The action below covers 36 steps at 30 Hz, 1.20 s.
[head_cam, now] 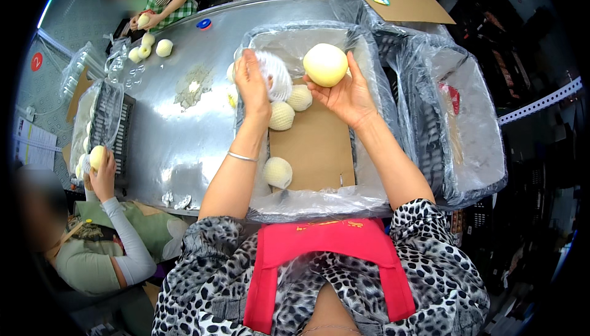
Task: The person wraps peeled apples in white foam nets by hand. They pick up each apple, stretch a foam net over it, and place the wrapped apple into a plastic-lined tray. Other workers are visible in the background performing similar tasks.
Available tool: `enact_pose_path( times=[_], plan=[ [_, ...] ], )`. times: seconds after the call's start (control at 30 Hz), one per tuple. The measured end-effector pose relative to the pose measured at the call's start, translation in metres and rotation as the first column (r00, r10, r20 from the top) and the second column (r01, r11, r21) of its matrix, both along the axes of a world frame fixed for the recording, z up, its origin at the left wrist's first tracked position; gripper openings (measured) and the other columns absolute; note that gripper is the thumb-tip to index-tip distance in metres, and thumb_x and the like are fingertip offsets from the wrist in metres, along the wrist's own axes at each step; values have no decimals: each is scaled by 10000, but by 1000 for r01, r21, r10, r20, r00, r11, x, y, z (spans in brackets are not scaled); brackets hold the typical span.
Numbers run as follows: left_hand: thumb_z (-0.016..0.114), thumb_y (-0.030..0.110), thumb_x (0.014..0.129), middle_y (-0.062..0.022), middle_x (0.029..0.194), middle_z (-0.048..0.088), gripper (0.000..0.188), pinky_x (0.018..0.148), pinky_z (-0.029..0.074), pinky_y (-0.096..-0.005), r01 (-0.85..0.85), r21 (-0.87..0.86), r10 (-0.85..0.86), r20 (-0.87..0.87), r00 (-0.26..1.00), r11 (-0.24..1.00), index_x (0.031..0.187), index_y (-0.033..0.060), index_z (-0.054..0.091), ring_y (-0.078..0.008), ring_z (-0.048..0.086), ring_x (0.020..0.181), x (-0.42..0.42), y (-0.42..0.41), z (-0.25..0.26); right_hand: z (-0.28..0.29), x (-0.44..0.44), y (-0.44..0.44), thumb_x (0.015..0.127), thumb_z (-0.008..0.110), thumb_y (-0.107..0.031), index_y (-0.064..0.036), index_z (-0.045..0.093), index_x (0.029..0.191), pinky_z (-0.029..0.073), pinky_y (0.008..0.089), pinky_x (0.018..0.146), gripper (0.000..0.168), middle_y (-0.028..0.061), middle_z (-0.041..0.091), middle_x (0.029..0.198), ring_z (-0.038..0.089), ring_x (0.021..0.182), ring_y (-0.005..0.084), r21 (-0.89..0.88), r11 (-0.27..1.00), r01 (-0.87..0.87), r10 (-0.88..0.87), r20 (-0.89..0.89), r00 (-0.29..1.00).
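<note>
My right hand [345, 98] holds up a bare, pale yellow round fruit [326, 64], perhaps a pear or an apple, resting on the palm and fingers. My left hand [251, 82] holds a white foam net sleeve [278, 75]; a fingertip shows at its mesh, and whether anything is inside is hidden. Both hands are above a crate lined with clear plastic film [318, 202]. A brown cardboard sheet [318, 147] lies in the bottom of it. Several net-sleeved fruits sit along the left side, among them one fruit [281, 116] below my left hand and another [278, 172] nearer me.
A second film-lined crate [479, 151] stands at right; a cardboard sheet [401, 2] tops another behind. On the metal table [156, 151] lie several fruits [164, 47] and a blue tape roll [203, 23]. Two co-workers handle fruit, one beside a dark crate [122, 128].
</note>
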<state>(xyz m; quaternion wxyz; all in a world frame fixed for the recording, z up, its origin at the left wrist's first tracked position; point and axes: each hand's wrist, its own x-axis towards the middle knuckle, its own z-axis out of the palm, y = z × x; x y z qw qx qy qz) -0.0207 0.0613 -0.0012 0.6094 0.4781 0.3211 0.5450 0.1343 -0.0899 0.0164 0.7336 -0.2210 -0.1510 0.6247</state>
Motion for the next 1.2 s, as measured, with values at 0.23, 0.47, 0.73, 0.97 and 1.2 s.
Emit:
enact_pose_path(
  times=[0.23,0.47,0.73,0.97,1.2],
  plan=[
    [611,442,1009,-66,998,751,471,514,422,-185,588,-20,-562,-323,762,809,1202,17,674,-23,626,714,4,-35,35,3,6,-2,975,714,-362,-70,372,1532,405,430,1140,715,174,546,1421,534,1334,298,133,898,419,-437,370,820],
    [528,551,1037,-153,1162,737,693,582,503,-193,723,-85,-725,-171,668,686,1406,-34,569,-72,679,824,5,-31,30,16,-4,-4,793,892,-155,-36,81,1619,395,427,1148,1164,153,522,1402,521,1330,265,270,829,489,-539,617,573],
    [549,589,1018,-132,1345,651,766,469,405,-154,699,-78,-698,-206,686,711,1489,-12,485,-26,620,841,0,-36,38,8,-10,0,716,915,-124,-80,166,1620,429,421,1114,1175,144,538,1384,550,1289,287,513,706,488,-586,811,-4],
    [736,469,939,-52,1279,648,696,601,478,-202,718,-100,-720,-205,663,689,1443,44,512,-55,598,1019,-2,-45,47,10,-19,-2,690,875,-59,-94,271,1603,405,464,1133,1095,159,556,1398,494,1335,361,633,663,401,-531,774,-343],
    [896,242,801,-121,1322,635,779,1066,463,-371,554,132,-532,-166,830,822,1432,10,502,-211,574,1287,9,-41,35,-15,1,0,702,740,97,-109,304,1600,401,452,1136,1019,175,542,1439,488,1348,353,422,795,435,-379,906,-187]
  ],
)
